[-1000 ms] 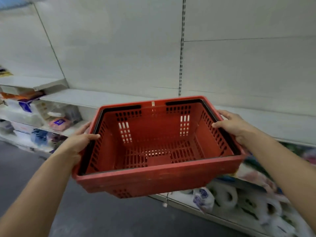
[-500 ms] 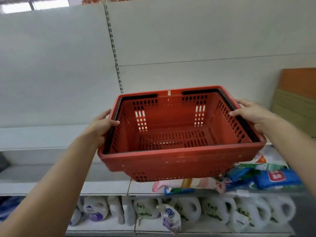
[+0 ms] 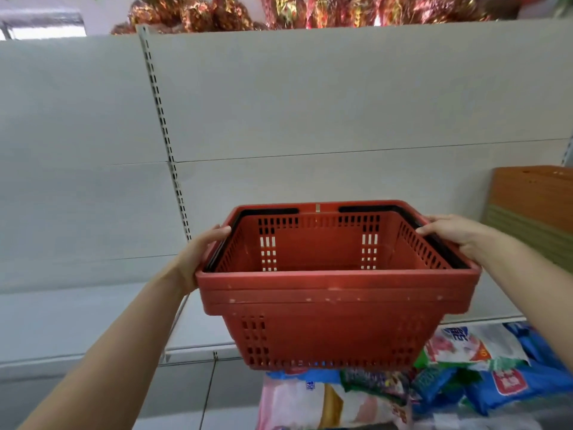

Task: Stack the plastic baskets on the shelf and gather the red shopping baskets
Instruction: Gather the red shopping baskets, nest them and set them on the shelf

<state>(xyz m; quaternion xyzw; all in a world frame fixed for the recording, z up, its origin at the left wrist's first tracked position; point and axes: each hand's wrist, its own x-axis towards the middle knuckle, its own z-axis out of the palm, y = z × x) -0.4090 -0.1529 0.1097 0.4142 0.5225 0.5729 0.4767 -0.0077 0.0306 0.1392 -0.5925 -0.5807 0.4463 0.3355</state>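
Note:
I hold a red shopping basket [image 3: 335,293] level in front of me, above the white shelf [image 3: 77,321]. It has slotted walls and black handles folded along its rim, and nothing lies inside it. My left hand [image 3: 201,256] grips the left rim. My right hand [image 3: 459,237] grips the right rim over the black handle. At the far right, a stack of orange and green plastic baskets [image 3: 536,206] stands on the shelf against the back panel.
The white back panel [image 3: 310,119] with a slotted upright [image 3: 164,135] rises behind the basket. Bagged goods [image 3: 483,367] fill the lower shelf at the right. Shiny red and gold packages [image 3: 279,10] sit on top of the unit.
The basket has risen and I have moved right along the shelves; the view has tilted upward, and the stacked baskets at the right are nearer. Both hands keep their grip.

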